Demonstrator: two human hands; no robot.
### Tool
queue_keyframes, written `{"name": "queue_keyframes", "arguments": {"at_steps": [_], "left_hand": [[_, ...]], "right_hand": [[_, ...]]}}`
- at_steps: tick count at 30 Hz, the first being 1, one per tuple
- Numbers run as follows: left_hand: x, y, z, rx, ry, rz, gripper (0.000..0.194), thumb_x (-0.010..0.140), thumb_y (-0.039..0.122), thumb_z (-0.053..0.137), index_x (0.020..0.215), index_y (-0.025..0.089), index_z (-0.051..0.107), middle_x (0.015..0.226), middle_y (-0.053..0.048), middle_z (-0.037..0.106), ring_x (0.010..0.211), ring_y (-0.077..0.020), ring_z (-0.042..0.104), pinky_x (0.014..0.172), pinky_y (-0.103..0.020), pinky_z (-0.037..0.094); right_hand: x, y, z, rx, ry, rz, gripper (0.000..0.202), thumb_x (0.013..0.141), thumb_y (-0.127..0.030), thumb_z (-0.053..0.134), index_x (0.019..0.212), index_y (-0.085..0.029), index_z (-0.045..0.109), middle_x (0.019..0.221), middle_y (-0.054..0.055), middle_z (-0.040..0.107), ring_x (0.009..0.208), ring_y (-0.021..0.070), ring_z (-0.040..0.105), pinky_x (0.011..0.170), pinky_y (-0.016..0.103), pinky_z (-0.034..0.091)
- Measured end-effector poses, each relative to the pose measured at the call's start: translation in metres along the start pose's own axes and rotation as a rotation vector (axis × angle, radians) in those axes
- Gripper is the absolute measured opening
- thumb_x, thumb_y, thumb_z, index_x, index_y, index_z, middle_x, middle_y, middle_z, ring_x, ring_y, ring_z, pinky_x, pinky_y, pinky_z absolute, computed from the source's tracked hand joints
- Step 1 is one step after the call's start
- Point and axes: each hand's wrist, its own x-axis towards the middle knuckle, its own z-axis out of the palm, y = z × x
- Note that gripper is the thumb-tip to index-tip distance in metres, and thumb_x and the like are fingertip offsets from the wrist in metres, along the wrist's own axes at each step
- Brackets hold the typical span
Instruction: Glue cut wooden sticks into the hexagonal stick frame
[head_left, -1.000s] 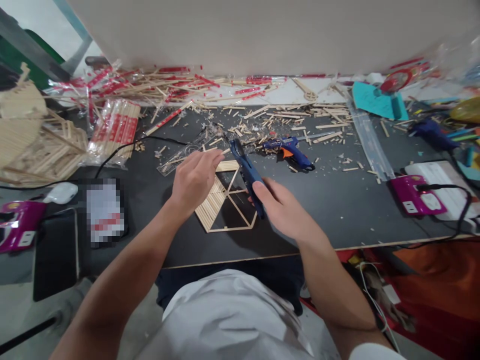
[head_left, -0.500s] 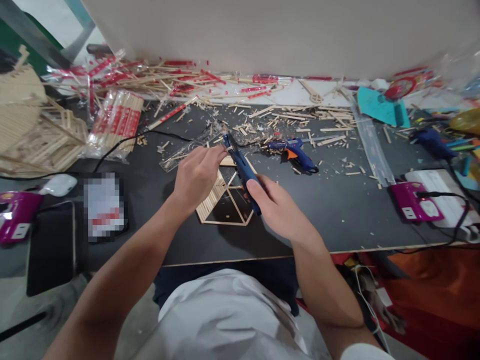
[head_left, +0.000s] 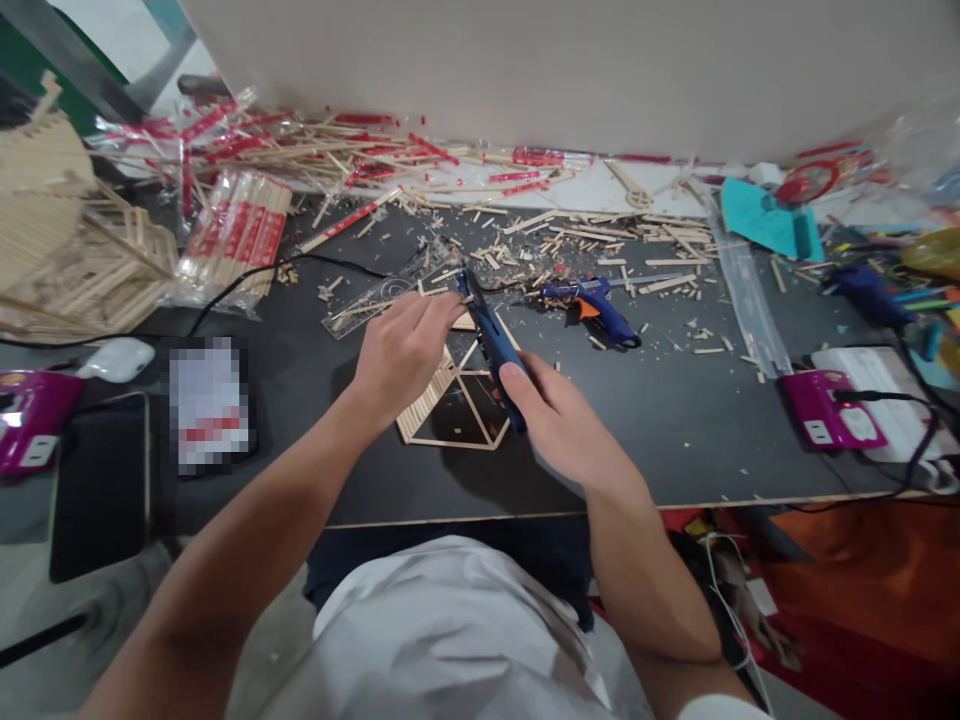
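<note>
My right hand (head_left: 551, 405) is wrapped round a long dark blue hand tool (head_left: 491, 345), held tilted above the table; its exact kind is unclear. My left hand (head_left: 409, 340) is closed in a pinch at the tool's far end. A thin wooden stick (head_left: 470, 299) shows between those fingertips and the tool, mostly hidden by the fingers. Beneath both hands lies a many-sided frame (head_left: 450, 443) of wooden sticks, with spokes and one panel filled by sticks laid side by side. A blue glue gun (head_left: 592, 305) with an orange trigger rests beyond my right hand.
Cut stick pieces (head_left: 592, 232) litter the table's back. Packs of wrapped chopsticks (head_left: 240, 235) and a larger stick model (head_left: 75, 250) stand at left, near phones (head_left: 101, 485). A clear template (head_left: 360, 308) lies behind my left hand. A purple power socket (head_left: 832, 410) sits right.
The view shifts slightly. Both hands keep their holds on the tool and the stick, with hardly any movement relative to the frame below.
</note>
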Motion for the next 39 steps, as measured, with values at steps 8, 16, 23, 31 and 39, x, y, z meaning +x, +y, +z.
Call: {"name": "queue_keyframes", "arguments": {"at_steps": [8, 16, 23, 31, 39], "left_hand": [[0.0025, 0.003, -0.0023, 0.041, 0.029, 0.079, 0.022, 0.11, 0.023, 0.048, 0.102, 0.015, 0.067, 0.088, -0.006, 0.077, 0.076, -0.0168, 0.07, 0.071, -0.027, 0.051], [0.0002, 0.0028, -0.0012, -0.036, -0.07, -0.019, 0.032, 0.113, 0.031, 0.039, 0.105, 0.017, 0.067, 0.087, -0.007, 0.075, 0.08, -0.0175, 0.069, 0.076, -0.029, 0.052], [0.0005, 0.0036, -0.0017, -0.024, -0.098, -0.012, 0.033, 0.113, 0.031, 0.036, 0.109, 0.017, 0.066, 0.087, -0.007, 0.074, 0.081, -0.0184, 0.069, 0.074, -0.029, 0.05], [-0.0013, 0.0039, 0.0032, -0.031, -0.09, -0.009, 0.035, 0.113, 0.03, 0.035, 0.107, 0.018, 0.067, 0.083, -0.007, 0.073, 0.08, -0.0185, 0.068, 0.072, -0.029, 0.048], [-0.0013, 0.0049, 0.0055, -0.022, -0.021, 0.036, 0.029, 0.112, 0.026, 0.039, 0.106, 0.017, 0.066, 0.083, -0.005, 0.073, 0.077, -0.0177, 0.067, 0.07, -0.029, 0.046]], "right_hand": [[-0.0003, 0.0, 0.0002, 0.008, 0.008, -0.007, 0.044, 0.103, -0.062, 0.044, 0.108, -0.023, 0.063, 0.107, 0.007, 0.072, 0.102, 0.0234, 0.065, 0.093, 0.038, 0.049], [-0.0006, 0.0002, -0.0007, -0.009, 0.008, -0.012, 0.045, 0.103, -0.063, 0.043, 0.106, -0.023, 0.063, 0.104, 0.007, 0.072, 0.099, 0.0239, 0.065, 0.092, 0.039, 0.05], [-0.0007, 0.0007, 0.0008, -0.009, 0.01, -0.002, 0.046, 0.103, -0.063, 0.043, 0.107, -0.022, 0.063, 0.106, 0.008, 0.071, 0.099, 0.0234, 0.065, 0.091, 0.038, 0.049], [-0.0004, 0.0026, 0.0047, -0.053, 0.027, 0.004, 0.047, 0.103, -0.065, 0.04, 0.101, -0.023, 0.062, 0.104, 0.008, 0.071, 0.096, 0.0238, 0.064, 0.089, 0.039, 0.047], [-0.003, 0.0065, 0.0068, -0.114, 0.054, 0.009, 0.054, 0.103, -0.068, 0.036, 0.089, -0.022, 0.062, 0.084, 0.005, 0.071, 0.078, 0.0206, 0.063, 0.074, 0.034, 0.044]]}}
